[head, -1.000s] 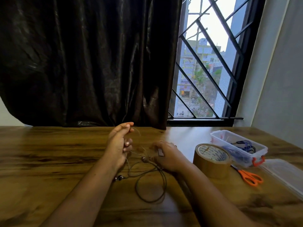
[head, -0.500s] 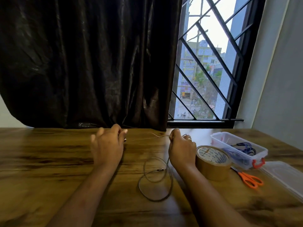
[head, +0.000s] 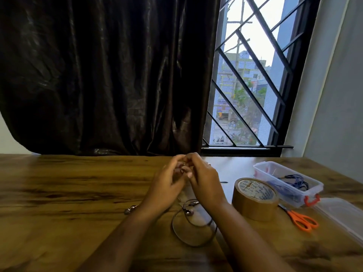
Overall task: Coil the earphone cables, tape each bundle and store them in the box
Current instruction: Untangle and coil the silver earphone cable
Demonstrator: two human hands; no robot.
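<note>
A dark earphone cable (head: pixel 193 235) lies in a loose loop on the wooden table (head: pixel 68 193) below my wrists, with one metal earbud (head: pixel 189 212) inside the loop and another earbud (head: pixel 131 209) left of my left wrist. My left hand (head: pixel 167 185) and right hand (head: pixel 204 181) meet above the table, fingertips together, pinching a thin part of the cable between them. A brown tape roll (head: pixel 255 199) stands to the right. Behind it sits a clear plastic box (head: pixel 286 181) holding a blue cable bundle (head: pixel 294 178).
Orange-handled scissors (head: pixel 301 220) lie right of the tape roll. The box's clear lid (head: pixel 341 214) rests at the table's right edge. A dark curtain (head: pixel 98 75) and a barred window (head: pixel 251 85) stand behind the table.
My hands were apart with the thin wire stretched between them; now they have come together at the middle. The earbuds now lie on the table near the loop.
</note>
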